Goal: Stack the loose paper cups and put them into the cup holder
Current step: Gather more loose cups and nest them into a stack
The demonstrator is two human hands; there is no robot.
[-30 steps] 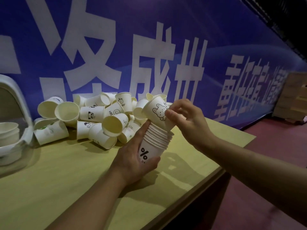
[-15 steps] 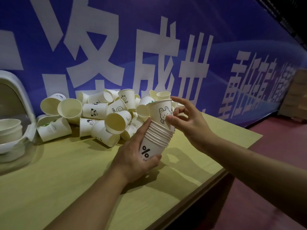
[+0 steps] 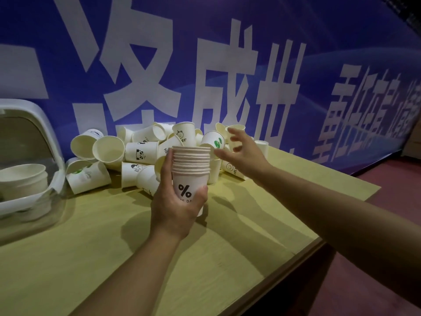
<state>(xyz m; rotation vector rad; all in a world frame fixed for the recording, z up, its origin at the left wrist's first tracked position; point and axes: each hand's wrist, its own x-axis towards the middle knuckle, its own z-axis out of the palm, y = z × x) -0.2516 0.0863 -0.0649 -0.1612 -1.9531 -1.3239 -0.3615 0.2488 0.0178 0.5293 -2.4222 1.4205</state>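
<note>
My left hand (image 3: 175,201) grips an upright stack of nested white paper cups (image 3: 191,169); the bottom cup bears a black percent sign. My right hand (image 3: 245,153) is spread open just right of the stack's top, holding nothing, with its fingers among the cups at the right end of the pile. Behind the stack a pile of loose white cups (image 3: 139,151) lies tumbled against the wall, some printed with pandas, bears or smileys. At the far left stands the white cup holder (image 3: 51,142), with stacked cups (image 3: 22,179) inside it.
The yellow-green table (image 3: 95,252) has its front edge running diagonally at lower right, with a dark red floor (image 3: 341,293) beyond it. A blue banner with large white characters (image 3: 205,65) forms the back wall right behind the pile.
The rabbit cup went fully into the stack. My right hand let go of it and moved right and back toward the pile, fingers spread. The stack now stands more upright in my left hand.
</note>
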